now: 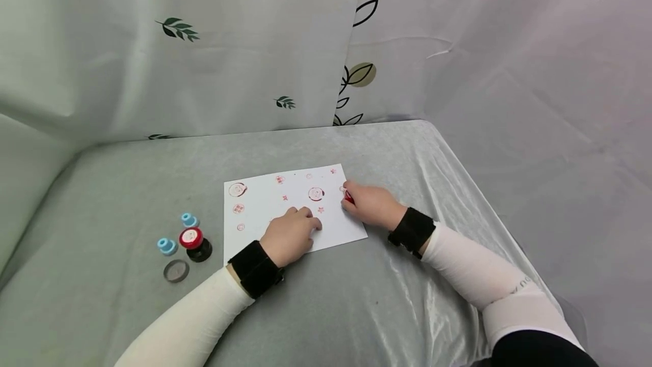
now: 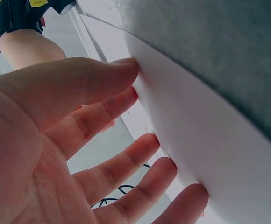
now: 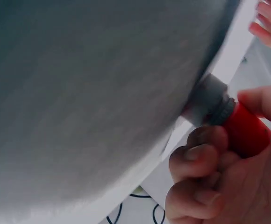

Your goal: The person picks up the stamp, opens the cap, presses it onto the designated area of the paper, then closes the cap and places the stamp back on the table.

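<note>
A white sheet of paper (image 1: 341,230) lies on the table, bearing several small red stamped marks such as circles, stars and round faces. My left hand (image 1: 290,234) rests on the sheet's lower middle; in the left wrist view its slightly bent fingertips (image 2: 147,142) touch the paper and hold nothing. At the right edge of the sheet, my right hand (image 1: 374,205) grips a stamp with a red handle (image 3: 245,133) and a dark grey round end (image 3: 205,98). That end is down at the paper; whether it presses there cannot be told.
Left of the sheet stand two light-blue stepped pieces (image 1: 167,246), a red-topped round stamp (image 1: 191,237) and a black round piece (image 1: 201,251) against it. A grey round lid (image 1: 176,271) lies nearby. A grey cloth (image 1: 326,310) covers the table, with a patterned curtain (image 1: 229,72) behind.
</note>
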{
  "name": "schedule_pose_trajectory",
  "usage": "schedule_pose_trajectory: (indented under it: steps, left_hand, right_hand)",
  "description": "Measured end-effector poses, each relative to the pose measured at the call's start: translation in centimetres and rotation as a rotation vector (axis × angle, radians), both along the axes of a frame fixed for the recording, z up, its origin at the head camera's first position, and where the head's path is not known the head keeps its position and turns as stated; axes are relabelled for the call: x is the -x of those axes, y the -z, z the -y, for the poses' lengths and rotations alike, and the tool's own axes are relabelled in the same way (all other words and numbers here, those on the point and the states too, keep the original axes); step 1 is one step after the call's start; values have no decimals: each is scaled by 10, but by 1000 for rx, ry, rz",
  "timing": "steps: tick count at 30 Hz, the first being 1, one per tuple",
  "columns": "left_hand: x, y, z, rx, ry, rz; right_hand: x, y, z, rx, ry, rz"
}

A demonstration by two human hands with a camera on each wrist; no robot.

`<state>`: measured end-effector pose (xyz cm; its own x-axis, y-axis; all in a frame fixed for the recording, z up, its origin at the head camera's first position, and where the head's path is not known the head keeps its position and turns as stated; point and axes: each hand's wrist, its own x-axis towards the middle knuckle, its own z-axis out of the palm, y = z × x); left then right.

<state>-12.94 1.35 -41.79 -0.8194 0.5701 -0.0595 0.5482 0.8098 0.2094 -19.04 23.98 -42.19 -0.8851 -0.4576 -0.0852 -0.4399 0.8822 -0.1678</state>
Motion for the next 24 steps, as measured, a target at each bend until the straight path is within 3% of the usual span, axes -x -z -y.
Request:
schedule_pose_trajectory:
  steps: [11, 18, 24]
  left_hand:
    - [-4, -2, 0, -4, 2, -21]
    - [-8, 2, 1, -6, 16, -7]
    - [-4, 2, 2, -13, 14, -23]
  right_hand:
    - [-4, -10, 2, -79, 13, 115]
    - [-4, -10, 2, -71, 8, 214]
    - [-3, -10, 0, 15, 28, 155]
